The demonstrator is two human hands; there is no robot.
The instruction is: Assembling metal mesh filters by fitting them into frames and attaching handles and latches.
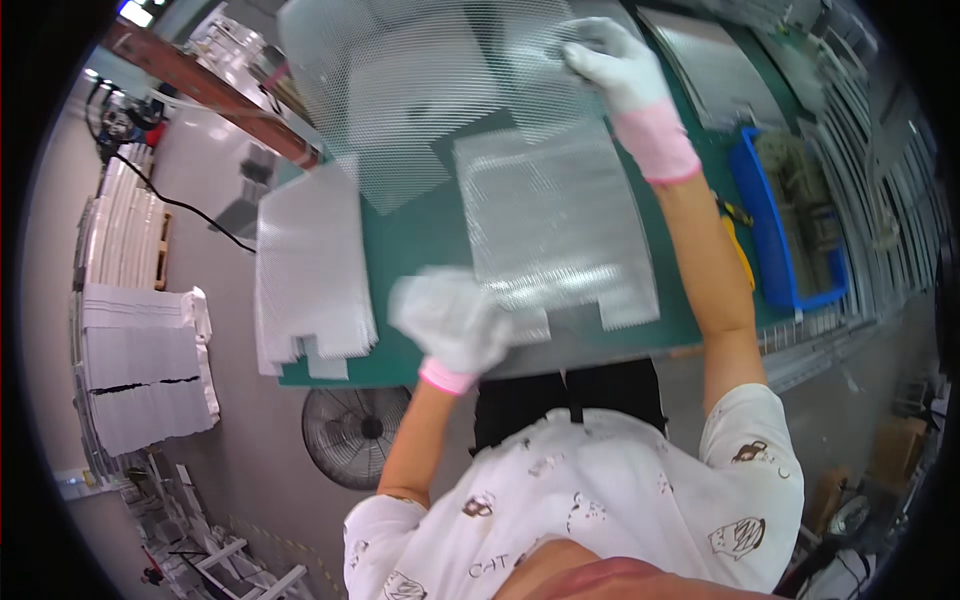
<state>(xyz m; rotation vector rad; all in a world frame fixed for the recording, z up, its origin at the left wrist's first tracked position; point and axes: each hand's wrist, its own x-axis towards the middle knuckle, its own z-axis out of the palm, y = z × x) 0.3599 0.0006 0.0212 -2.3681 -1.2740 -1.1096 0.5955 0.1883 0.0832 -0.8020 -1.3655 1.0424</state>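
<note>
My right hand (610, 62), in a white glove with a pink cuff, is raised at the far side of the table. Its thumb and fingers pinch the edge of a see-through perforated mesh sheet (420, 80), which is tilted up over the far left. My left hand (450, 315), gloved alike, is smeared by motion by the table's near edge, and its fingers cannot be made out. Just right of it lies a silvery mesh panel (560, 220) with a notched near edge. A stack of similar notched panels (312, 260) sits at the table's left.
The work table (405, 245) has a green top. On its right are a blue bin (775, 225) and a yellow-handled tool (738, 250). More panels (715, 70) lie far right. A floor fan (358, 435) stands below the near edge; a reddish beam (215, 90) rises at left.
</note>
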